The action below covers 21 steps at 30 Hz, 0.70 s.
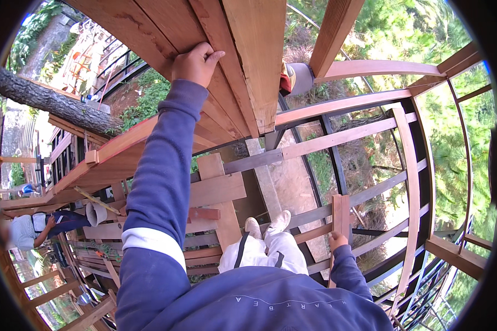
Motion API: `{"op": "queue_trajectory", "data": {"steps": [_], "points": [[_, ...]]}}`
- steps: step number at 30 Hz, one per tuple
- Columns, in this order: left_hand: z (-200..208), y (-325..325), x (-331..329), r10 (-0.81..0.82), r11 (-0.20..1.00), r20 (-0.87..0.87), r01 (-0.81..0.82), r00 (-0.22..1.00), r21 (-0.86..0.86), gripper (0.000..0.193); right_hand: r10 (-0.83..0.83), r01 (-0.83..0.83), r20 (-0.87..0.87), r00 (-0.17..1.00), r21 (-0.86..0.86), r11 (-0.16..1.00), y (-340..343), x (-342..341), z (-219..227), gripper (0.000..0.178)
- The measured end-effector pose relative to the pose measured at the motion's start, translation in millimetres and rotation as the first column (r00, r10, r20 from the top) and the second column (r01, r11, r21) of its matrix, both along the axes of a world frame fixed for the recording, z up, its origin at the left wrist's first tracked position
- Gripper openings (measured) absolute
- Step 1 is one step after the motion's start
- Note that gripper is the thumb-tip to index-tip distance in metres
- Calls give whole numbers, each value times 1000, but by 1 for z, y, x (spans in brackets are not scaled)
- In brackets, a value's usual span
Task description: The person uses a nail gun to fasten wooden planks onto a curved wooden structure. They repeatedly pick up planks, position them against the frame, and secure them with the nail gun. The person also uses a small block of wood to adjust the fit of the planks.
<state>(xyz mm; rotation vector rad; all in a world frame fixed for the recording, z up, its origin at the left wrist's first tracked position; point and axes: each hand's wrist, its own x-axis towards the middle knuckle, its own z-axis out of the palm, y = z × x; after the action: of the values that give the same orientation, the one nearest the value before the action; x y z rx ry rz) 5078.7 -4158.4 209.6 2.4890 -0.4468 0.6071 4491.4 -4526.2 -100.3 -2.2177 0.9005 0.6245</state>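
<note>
My left hand [197, 64] is raised on an outstretched arm to the tall reddish-brown wooden panel [149, 34]. Its fingers are curled closed against a raised wooden strip [218, 38] there, the thumb sticking out. Beside that strip runs a paler thick wooden beam [255, 55]. Low on the right, my right hand [338, 241] grips a short upright wooden plank [340, 214]; part of the fingers is hidden. Both of my feet, in light shoes [278, 223], stand among boards of an open wooden frame.
Crosswise slats [320, 140] with gaps between them show ground below. Loose boards [212, 190] lie left of my feet. Another person [27, 230] is at the far left. Something grey and red [300, 80] shows behind the beam. A tree trunk [55, 102] crosses the upper left.
</note>
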Motion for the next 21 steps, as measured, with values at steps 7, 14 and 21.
{"op": "queue_trajectory", "data": {"steps": [7,14,21], "points": [[-1,-1,3,-37,999,33,37,999,2,31,-1,-22,180,984,126,992,72,116,-26,37],[-11,2,14,-59,998,5,59,998,-37,30,171,-225,305,937,150,963,110,178,-81,48],[-17,8,10,-52,996,40,55,998,-72,32,354,-306,588,728,-184,934,101,322,-88,79]]}}
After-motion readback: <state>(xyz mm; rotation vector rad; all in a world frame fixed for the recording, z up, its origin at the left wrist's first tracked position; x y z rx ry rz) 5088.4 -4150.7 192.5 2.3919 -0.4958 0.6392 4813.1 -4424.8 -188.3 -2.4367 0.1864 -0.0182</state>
